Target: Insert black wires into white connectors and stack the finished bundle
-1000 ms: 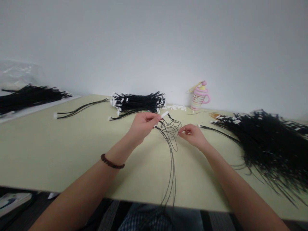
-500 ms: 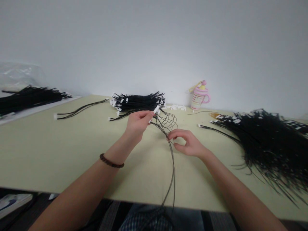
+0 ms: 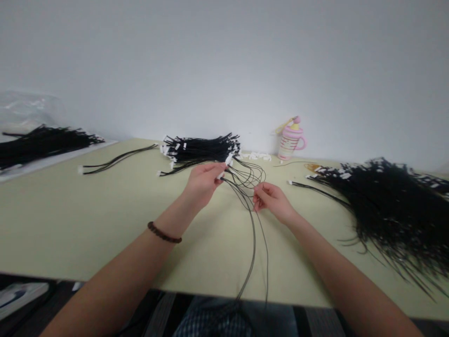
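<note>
Left hand [image 3: 204, 183] pinches 2 white connectors [image 3: 229, 159]; right hand [image 3: 269, 199] grasps among their black wires [image 3: 254, 238], which trail over the table's [image 3: 122, 224] near edge — likely light, limp, best held by the connectors.

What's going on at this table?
A person sits handling thin wiring with bare hands. The left hand grips white connectors, from which thin black wires loop and trail over the table edge. The right hand pinches at those wires. Behind lies a bundle of black cables; a larger pile sits to the right.
</note>
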{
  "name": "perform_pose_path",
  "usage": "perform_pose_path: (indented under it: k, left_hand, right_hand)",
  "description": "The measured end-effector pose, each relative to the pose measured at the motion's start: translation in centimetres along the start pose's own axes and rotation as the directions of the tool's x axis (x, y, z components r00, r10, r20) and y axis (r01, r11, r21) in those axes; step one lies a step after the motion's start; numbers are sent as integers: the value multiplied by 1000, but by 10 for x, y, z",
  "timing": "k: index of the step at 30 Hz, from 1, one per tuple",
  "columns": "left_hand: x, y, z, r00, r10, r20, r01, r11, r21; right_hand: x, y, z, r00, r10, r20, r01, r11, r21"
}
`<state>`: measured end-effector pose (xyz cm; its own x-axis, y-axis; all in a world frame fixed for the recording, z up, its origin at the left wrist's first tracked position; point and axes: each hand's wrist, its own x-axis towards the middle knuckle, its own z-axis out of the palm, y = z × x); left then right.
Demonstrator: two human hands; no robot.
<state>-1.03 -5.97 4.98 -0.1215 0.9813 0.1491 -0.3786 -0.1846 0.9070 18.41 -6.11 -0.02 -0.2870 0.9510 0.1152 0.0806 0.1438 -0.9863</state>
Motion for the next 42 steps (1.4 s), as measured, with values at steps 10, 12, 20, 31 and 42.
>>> perform_pose_path:
  k: [10,12,20,31,42]
  left_hand:
    - [-15,3,2,970,70,232,-135,952,275]
    - [-24,9,4,886,155,437,-350,841,413]
    - [-50,-9,15,438,-18,899,-818,406,407]
    - [-34,-45,12,732,-53,679,-574,487,658]
    - [-15,-45,5,923,-77,376,-230,674,702]
  right_hand:
    - [10,22,-6,997,-45,-68,39,995,-86]
    - [10,20,-12,996,-54,-67,49,997,-67]
    - [9,14,-30,998,10,-68,-3,996,94]
    - [15,11,-51,855,-192,-481,54,957,-284]
    - [-12,-20,-13,929,-371,-5,287,726,-625]
